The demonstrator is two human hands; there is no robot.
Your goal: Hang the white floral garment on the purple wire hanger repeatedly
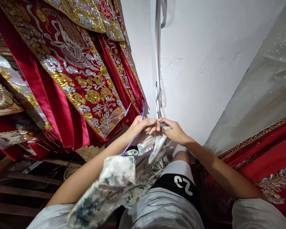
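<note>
A white garment with a blue-green flower print (114, 181) is draped over my left forearm and hangs down in front of my lap. My left hand (143, 124) is closed on its upper edge, and a purple hanger (135, 122) loops up beside that hand. My right hand (173, 128) pinches the same edge of the cloth from the right, fingertips meeting those of the left hand. Both hands are held close to a white wall.
Red robes with gold and silver embroidery (71, 70) hang at the left. Another red embroidered garment under clear plastic (259, 149) hangs at the right. A white wall (205, 63) with a pipe (158, 63) stands ahead. Wooden slats (19, 187) lie at the lower left.
</note>
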